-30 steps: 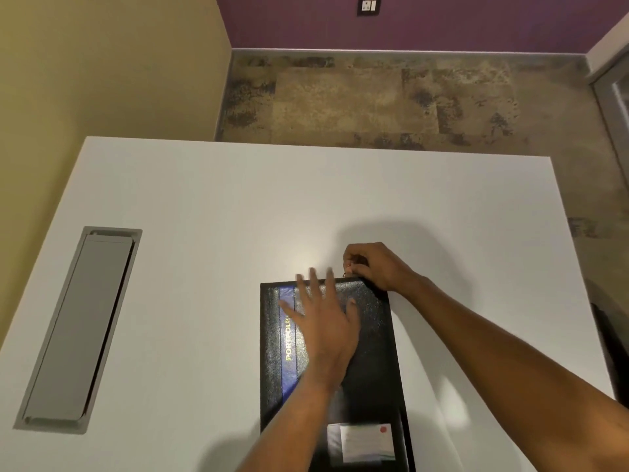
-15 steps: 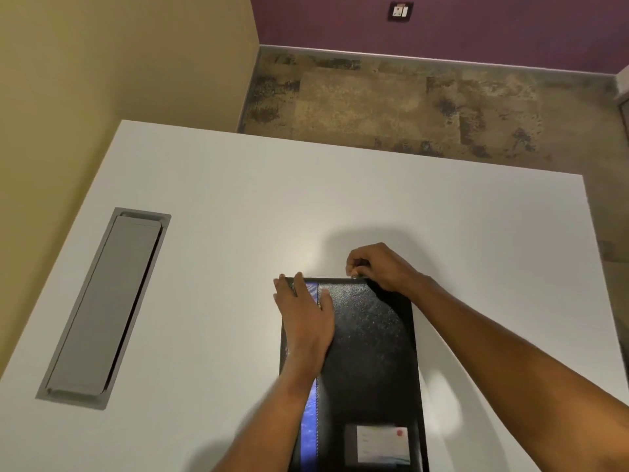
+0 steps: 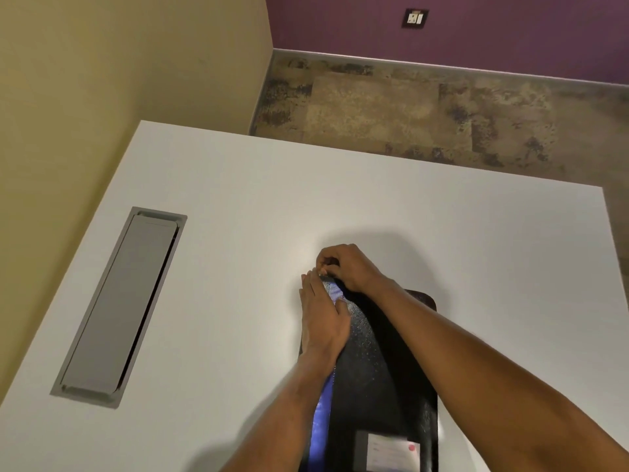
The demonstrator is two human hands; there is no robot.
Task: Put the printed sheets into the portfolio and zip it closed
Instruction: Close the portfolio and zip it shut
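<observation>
1. One black portfolio [image 3: 384, 362] is lying flat on the white table [image 3: 340, 199], with its near end running out of view. The table top is stretching wide beyond it to the far edge and on both sides.
2. Two hands are meeting at its far left corner. The left hand [image 3: 323, 318] is pressing down with straight fingers. The right hand [image 3: 347, 267] is curling its fingers, pinching a small bright tab [image 3: 323, 267] at the far edge.
3. One blue stripe [image 3: 323, 410] and one white label [image 3: 391, 451] are showing on the cover.
4. One grey hatch [image 3: 119, 304] is sitting in the table, well apart to the left.
5. The cover is hiding whatever is inside.
</observation>
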